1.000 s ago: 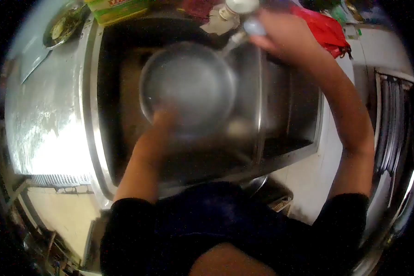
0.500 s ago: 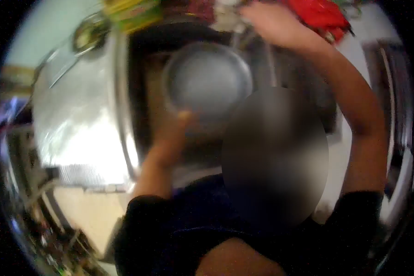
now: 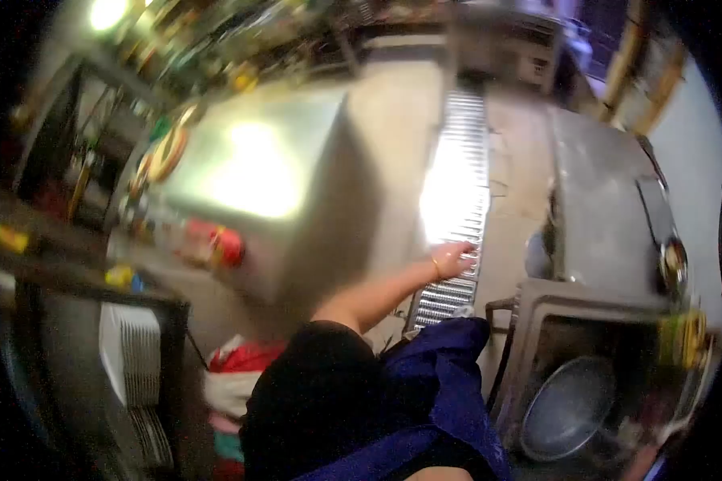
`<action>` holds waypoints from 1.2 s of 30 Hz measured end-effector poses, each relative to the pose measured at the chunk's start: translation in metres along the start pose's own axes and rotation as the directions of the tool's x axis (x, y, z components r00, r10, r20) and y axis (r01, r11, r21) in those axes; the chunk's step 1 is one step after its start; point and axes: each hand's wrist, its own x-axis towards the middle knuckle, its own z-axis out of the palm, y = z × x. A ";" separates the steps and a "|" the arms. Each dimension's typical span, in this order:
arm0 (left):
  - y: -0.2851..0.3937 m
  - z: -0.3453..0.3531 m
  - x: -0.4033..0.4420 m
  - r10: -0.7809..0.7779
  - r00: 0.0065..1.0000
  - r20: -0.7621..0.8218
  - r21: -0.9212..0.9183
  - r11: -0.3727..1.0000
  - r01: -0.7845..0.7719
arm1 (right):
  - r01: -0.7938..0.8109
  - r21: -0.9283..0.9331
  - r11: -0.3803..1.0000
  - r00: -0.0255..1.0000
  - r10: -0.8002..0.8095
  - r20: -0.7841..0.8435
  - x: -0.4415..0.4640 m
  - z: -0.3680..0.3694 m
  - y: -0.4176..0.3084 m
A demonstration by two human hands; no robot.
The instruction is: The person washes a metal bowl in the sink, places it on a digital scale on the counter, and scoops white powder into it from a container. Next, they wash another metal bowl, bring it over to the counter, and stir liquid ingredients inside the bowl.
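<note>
My left hand (image 3: 455, 260) reaches forward over the metal floor grating (image 3: 464, 152), its fingers somewhat apart and nothing in them. A band circles that wrist. At the lower right, a wide round metal basin (image 3: 565, 413) sits tilted-looking inside a sink (image 3: 529, 317). My right hand does not show; a blurred patch at the bottom edge beside the sink may be part of my right arm. The left hand is well apart from both basin and sink.
A steel worktop (image 3: 606, 184) adjoins the sink, with a flat tool (image 3: 658, 208) on it. Across the floor stands a shiny steel table (image 3: 257, 168). Stacked white trays (image 3: 132, 353) fill a shelf at left, near a red cloth (image 3: 249, 357). A yellow packet (image 3: 682, 341) rests by the sink.
My view has swung left, away from the sink, which now lies at the lower right. My left hand has left the basin's side and extends over the floor; my right hand has gone from sight.
</note>
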 end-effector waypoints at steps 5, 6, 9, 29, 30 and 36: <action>-0.136 0.004 -0.092 -0.502 0.865 -0.002 -0.228 0.842 0.489 | 0.201 0.176 0.964 0.978 -0.187 -0.091 -0.008 0.050 -0.137; -0.138 -0.002 -0.113 -0.565 0.824 0.042 -0.272 0.787 0.553 | 0.239 0.217 0.946 0.971 -0.227 -0.078 -0.014 0.065 -0.162; -0.161 0.001 -0.150 -0.668 0.728 0.157 -0.116 0.719 0.685 | 0.305 0.318 0.898 0.949 -0.314 -0.024 -0.038 0.103 -0.236; -0.195 -0.006 0.210 0.091 0.870 0.484 -0.412 0.901 0.134 | -0.409 0.607 0.681 0.805 0.583 -0.112 -0.273 0.112 -0.110; -0.151 -0.007 0.250 0.267 0.818 0.510 -0.157 0.964 -0.216 | -0.464 0.649 0.603 0.703 0.696 -0.145 -0.319 0.116 -0.085; 0.104 0.066 0.266 0.751 0.448 0.485 -0.174 0.585 -0.792 | -0.194 0.954 -0.231 -0.204 0.960 0.191 -0.647 0.107 -0.022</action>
